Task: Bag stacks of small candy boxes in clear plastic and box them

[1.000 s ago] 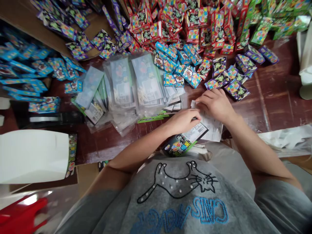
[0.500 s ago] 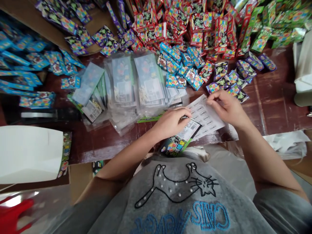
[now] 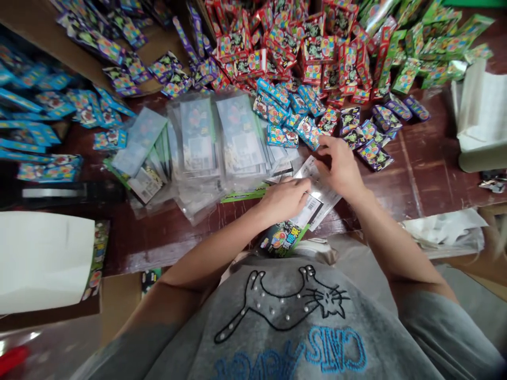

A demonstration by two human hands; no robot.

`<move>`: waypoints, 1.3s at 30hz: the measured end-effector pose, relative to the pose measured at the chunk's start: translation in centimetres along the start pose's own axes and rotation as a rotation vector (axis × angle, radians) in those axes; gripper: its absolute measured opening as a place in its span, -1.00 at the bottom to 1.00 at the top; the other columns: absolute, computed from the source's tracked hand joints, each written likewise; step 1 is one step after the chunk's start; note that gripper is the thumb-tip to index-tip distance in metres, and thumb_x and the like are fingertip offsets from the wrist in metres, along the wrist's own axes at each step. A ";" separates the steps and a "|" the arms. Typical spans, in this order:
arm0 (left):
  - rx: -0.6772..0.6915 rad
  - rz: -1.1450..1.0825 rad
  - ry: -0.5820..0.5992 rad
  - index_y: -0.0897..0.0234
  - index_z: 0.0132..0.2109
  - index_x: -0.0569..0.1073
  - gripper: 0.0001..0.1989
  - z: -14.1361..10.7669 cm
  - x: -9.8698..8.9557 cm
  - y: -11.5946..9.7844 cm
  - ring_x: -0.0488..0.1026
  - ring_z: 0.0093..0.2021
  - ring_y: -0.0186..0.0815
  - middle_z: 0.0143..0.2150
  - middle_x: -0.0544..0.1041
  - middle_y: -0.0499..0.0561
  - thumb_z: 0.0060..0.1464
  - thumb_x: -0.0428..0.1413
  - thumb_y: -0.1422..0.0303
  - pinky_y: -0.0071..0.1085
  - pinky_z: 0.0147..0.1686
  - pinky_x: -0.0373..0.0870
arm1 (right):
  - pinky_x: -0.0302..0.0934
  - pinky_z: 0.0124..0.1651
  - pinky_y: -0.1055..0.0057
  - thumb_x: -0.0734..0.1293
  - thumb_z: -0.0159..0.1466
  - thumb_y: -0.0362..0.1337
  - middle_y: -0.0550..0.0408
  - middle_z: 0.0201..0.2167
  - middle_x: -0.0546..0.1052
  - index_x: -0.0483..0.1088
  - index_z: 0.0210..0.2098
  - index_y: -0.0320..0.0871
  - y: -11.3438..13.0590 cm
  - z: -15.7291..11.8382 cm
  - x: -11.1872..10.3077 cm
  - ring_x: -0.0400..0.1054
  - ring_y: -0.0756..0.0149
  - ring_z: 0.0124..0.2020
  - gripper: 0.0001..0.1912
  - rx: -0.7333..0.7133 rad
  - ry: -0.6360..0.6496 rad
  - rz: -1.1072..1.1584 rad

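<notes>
My left hand [image 3: 285, 199] lies at the front edge of the table, fingers curled over the top end of a black and green printed bag [image 3: 287, 237] with a barcode label. Just right of it is a white sheet of oval stickers [image 3: 324, 208], partly under the bag and catching glare. My right hand [image 3: 340, 168] is closed at the sheet's upper part, thumb and fingers bent toward each other; the fingertips' contact is partly hidden. Small blue candy boxes [image 3: 283, 136] and purple candy boxes [image 3: 374, 154] lie just beyond my hands.
Clear plastic sleeves with printed cards [image 3: 241, 145] lie in stacks on the left. Red boxes [image 3: 317, 48] and green boxes [image 3: 435, 50] are heaped at the back. Blue boxes [image 3: 43, 166] pile up far left, beside a white carton [image 3: 43, 258]. White paper [image 3: 477, 105] stands at right.
My right hand has moved left and slightly up, bringing the sheet's right side inward, so it looks narrower. My left hand stays on the bag. The view has shifted slightly.
</notes>
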State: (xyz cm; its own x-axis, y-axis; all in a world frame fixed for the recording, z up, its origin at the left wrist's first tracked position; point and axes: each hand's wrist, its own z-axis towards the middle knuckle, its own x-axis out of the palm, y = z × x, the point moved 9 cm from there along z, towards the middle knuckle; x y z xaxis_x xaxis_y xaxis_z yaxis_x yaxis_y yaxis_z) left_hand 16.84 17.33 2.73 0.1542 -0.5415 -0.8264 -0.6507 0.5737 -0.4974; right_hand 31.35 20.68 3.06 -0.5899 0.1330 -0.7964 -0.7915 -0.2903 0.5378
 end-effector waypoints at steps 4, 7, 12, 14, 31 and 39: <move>-0.031 0.006 0.020 0.24 0.11 0.51 -0.74 0.2 -0.1 -0.1 0.55 0.14 -0.06 0.05 0.67 0.16 0.45 -0.03 0.38 -0.15 0.05 0.52 | 0.39 0.25 -0.29 0.18 0.46 -0.32 -0.19 0.20 0.56 0.18 0.48 -0.06 2.0 -0.1 1.3 0.47 -0.14 0.24 -0.40 -0.065 0.003 -0.022; -0.042 -0.043 0.006 0.27 0.09 0.51 -0.76 -0.1 -0.3 0.2 0.57 0.14 -0.03 0.08 0.66 0.21 0.43 0.00 0.39 -0.12 0.09 0.52 | 0.48 0.19 -0.15 0.22 0.51 -0.21 -0.14 0.29 0.47 0.00 0.58 0.09 3.8 -1.0 0.3 0.57 0.06 0.02 -0.30 -0.068 0.002 0.171; 0.031 -0.365 -0.176 0.23 0.06 0.51 -0.80 -2.6 -2.4 1.5 0.61 0.08 -0.14 0.06 0.67 0.11 0.36 0.07 0.41 -0.18 0.12 0.51 | 0.59 0.03 0.10 0.50 0.38 -0.02 -0.11 0.43 0.32 -0.10 0.60 0.31 5.7 -2.3 -3.5 0.56 0.20 -0.10 -0.01 0.089 0.057 0.585; 0.060 -0.491 -0.244 0.21 0.04 0.50 -0.80 -3.6 -3.1 2.2 0.61 0.01 -0.24 0.03 0.68 0.05 0.33 0.08 0.43 -0.27 0.06 0.51 | 0.61 -0.02 0.12 0.54 0.33 0.01 -0.04 0.38 0.38 -0.03 0.58 0.35 6.2 -2.6 -3.5 0.54 0.24 -0.16 -0.01 0.134 0.154 0.704; -0.024 -0.671 -0.330 0.23 -0.04 0.50 -0.82 -5.9 -3.2 2.9 0.52 -0.21 -0.34 -0.14 0.65 -0.02 0.22 0.20 0.34 -0.37 -0.13 0.44 | 0.57 0.09 -0.15 0.44 0.42 -0.05 -0.13 0.46 0.27 -0.02 0.61 0.32 9.0 -4.8 -1.9 0.53 -0.11 0.18 -0.10 0.039 0.012 0.352; -0.097 -0.742 -0.411 0.15 -0.11 0.47 -0.82 -8.2 -4.0 3.1 0.58 -0.18 -0.23 -0.20 0.62 -0.02 0.13 0.25 0.29 -0.33 -0.12 0.52 | 0.40 0.39 -0.42 0.35 0.45 -0.22 0.15 0.52 0.35 -0.20 0.60 0.59 11.3 -7.3 0.2 0.48 -0.18 0.36 -0.04 0.003 -0.120 0.391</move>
State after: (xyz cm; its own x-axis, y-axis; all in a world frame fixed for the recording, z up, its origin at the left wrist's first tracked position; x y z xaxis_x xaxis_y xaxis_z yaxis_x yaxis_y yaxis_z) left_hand 8.06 16.23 6.64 0.8110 -0.4798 -0.3347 -0.3324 0.0930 -0.9386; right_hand 23.47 10.54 6.97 -0.8607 0.1226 -0.4942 -0.5044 -0.3378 0.7947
